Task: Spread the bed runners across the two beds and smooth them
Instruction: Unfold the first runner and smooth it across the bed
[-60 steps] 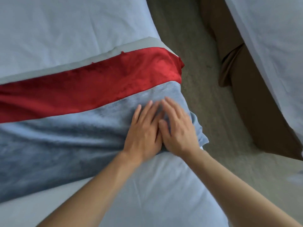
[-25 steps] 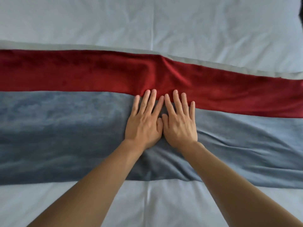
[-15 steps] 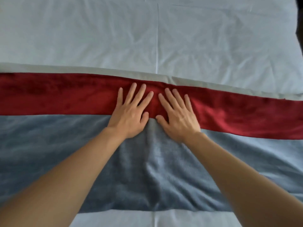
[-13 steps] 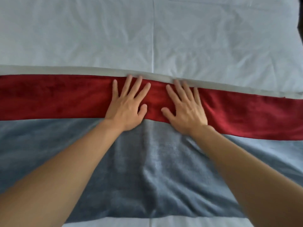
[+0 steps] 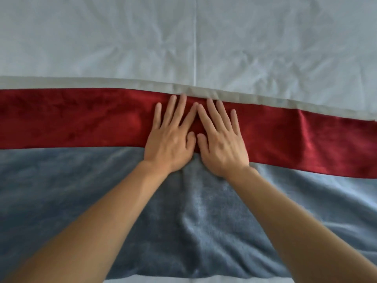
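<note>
Plainly, one view only, the head camera:

Runner: the bed runner (image 5: 224, 217) lies across the white bed sheet (image 5: 102, 37), its long axis running left to right, the red band (image 5: 71, 119) on the far side, the grey-blue plush nearer, a pale hem (image 5: 81, 82) at the far edge.

Left hand: the left hand (image 5: 169, 144) is pressed palm down at the middle, fingers (image 5: 169, 111) apart and flat, gripping nothing.

Right hand: the right hand (image 5: 222, 148) sits just beside it, thumbs nearly touching, its fingers spread and flat too.

Why so: both palms seem placed at the centre to push slack outward toward the two ends.

Lie of the cloth: right of the hands the red band dips nearer and carries a crease; the plush below the wrists is rumpled.

Progress: spread, I judge, but smoothing unfinished.
</note>
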The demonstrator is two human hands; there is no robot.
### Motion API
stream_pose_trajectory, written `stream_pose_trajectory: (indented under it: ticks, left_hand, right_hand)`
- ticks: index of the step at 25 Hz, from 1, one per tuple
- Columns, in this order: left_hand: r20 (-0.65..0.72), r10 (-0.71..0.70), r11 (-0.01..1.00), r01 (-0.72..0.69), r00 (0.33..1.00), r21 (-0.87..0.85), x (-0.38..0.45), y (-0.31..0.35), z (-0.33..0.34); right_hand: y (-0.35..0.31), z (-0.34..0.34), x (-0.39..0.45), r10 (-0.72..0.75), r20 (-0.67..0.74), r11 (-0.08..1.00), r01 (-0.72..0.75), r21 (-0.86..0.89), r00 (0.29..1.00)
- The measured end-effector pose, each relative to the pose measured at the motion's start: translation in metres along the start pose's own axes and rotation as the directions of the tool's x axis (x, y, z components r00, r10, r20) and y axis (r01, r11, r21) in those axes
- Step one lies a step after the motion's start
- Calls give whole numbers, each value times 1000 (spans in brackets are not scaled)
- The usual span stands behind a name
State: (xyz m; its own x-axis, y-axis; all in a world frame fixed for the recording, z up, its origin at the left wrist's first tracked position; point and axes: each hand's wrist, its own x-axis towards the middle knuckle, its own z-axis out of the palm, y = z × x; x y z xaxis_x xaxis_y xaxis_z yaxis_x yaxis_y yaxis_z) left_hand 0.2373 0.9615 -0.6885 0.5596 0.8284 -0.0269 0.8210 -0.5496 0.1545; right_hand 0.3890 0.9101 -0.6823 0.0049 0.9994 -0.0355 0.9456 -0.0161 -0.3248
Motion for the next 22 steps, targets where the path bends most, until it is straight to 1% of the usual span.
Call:
stream_pose_trajectory:
  ticks: [1, 3, 5, 6, 8, 9, 10, 12, 13, 15, 16, 17, 19, 21, 22]
  left_hand:
    - [0, -38, 999, 38, 999, 19, -5, -15, 1]
    - [-18, -124, 990, 125, 992, 60, -12, -53, 0]
    - [-7, -202, 976, 202, 979, 84, -23, -94, -7]
    - [5, -240, 966, 239, 971, 95, -29, -112, -12]
    - [8, -295, 952, 293, 956, 93, -36, -128, -20]
    - [-11, -300, 951, 300, 954, 69, -37, -125, -23]
    - [-40, -283, 958, 284, 958, 48, -38, -115, -25]
    - [-85, -208, 978, 210, 974, 15, -43, -90, -25]
    - [-83, -175, 984, 176, 981, -2, -48, -79, -24]
    - [-28, -142, 989, 143, 990, 42, -61, -71, -18]
    - [2, -140, 986, 139, 990, 97, -69, -77, -15]
    - [26, -139, 982, 135, 990, 132, -76, -86, -11]
    - [21, -153, 984, 150, 988, 99, -85, -105, -9]
    - [-15, -223, 973, 224, 975, 60, -91, -125, -12]
    - [-27, -270, 961, 272, 962, 52, -94, -140, -15]
  right_hand:
    - [9, 1, -1, 43, -2, 999, -43, -33, 999]
    - [46, -7, -2, 203, -58, 973, -208, -105, 978]
    - [89, -24, -7, 369, -64, 914, -375, -153, 927]
    - [104, -33, -11, 431, -51, 887, -434, -158, 901]
    - [108, -44, -15, 503, -40, 854, -504, -132, 863]
    - [95, -44, -13, 504, -52, 856, -506, -108, 862]
    - [72, -40, -10, 458, -74, 882, -463, -90, 886]
    - [1, -22, -1, 269, -95, 959, -276, -61, 958]
    - [-38, -11, 2, 168, -86, 985, -171, -26, 982]
    - [-102, 12, 3, 8, -13, 1000, -7, 27, 1000]
    - [-123, 23, 2, -38, 39, 999, 37, 36, 999]
    - [-133, 33, 2, -61, 79, 998, 58, 35, 995]
    - [-125, 42, 4, -79, 102, 997, 81, -10, 992]
    - [-102, 44, 7, -56, 67, 993, 63, -104, 996]
    - [-89, 41, 10, -12, 45, 990, 18, -142, 999]
